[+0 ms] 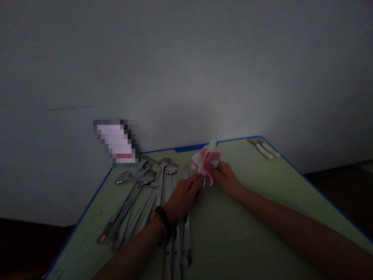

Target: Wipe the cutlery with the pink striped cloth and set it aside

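Note:
A pink and white cloth [206, 158] is bunched up above the table in front of me. Closed around its right side is my right hand [224, 177]. The rounded white handle end [213, 144] of a piece of cutlery pokes out past the cloth's far side. My left hand [186, 194], with a dark bracelet at the wrist, pinches the near end of this piece, where a thin bright edge shows by the fingertips. Cloth and fingers hide the rest, so its exact kind cannot be told.
Several metal spoons [147, 177] and knives [186, 233] lie on the pale green table [247, 233], left of and under my left arm. Two white-handled utensils [264, 149] rest at the far right corner. A blurred-out device [116, 142] leans at the back left, by the grey wall.

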`<state>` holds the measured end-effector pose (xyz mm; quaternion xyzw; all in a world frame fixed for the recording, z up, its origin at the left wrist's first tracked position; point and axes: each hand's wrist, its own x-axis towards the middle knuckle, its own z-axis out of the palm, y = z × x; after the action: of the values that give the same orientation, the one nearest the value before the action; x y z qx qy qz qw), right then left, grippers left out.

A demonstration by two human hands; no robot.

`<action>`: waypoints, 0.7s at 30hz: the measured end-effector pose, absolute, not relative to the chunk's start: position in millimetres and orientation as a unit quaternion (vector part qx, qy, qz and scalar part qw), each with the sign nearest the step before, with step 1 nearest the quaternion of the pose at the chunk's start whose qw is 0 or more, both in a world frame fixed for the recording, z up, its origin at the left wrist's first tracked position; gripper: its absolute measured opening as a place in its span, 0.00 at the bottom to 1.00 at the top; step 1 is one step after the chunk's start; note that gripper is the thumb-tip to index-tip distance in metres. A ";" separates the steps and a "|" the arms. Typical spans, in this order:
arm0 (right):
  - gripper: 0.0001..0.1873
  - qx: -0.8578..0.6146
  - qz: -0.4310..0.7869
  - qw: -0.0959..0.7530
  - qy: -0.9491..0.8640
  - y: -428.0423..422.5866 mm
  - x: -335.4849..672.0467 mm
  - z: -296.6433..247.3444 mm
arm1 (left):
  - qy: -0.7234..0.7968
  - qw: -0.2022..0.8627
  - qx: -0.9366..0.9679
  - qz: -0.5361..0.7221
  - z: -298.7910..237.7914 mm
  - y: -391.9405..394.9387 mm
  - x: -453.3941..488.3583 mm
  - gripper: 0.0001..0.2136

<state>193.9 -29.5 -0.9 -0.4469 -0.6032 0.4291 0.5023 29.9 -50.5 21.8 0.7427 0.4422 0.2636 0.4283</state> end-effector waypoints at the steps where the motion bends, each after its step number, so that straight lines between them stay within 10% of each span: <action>1: 0.23 -0.449 0.430 0.499 -0.604 -29.8 194.1 -0.2 | 0.438 0.430 0.746 0.259 21.6 -50.5 29.8 0.20; 21: 0.22 -0.407 0.582 0.597 -0.374 -17.3 194.7 -3.3 | 0.440 0.382 0.784 0.214 21.3 -49.9 27.1 0.16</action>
<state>194.7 -17.3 -3.3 -0.4071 -0.3735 0.5819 0.5967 27.1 -49.9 21.3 0.7840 0.4404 0.2140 0.3816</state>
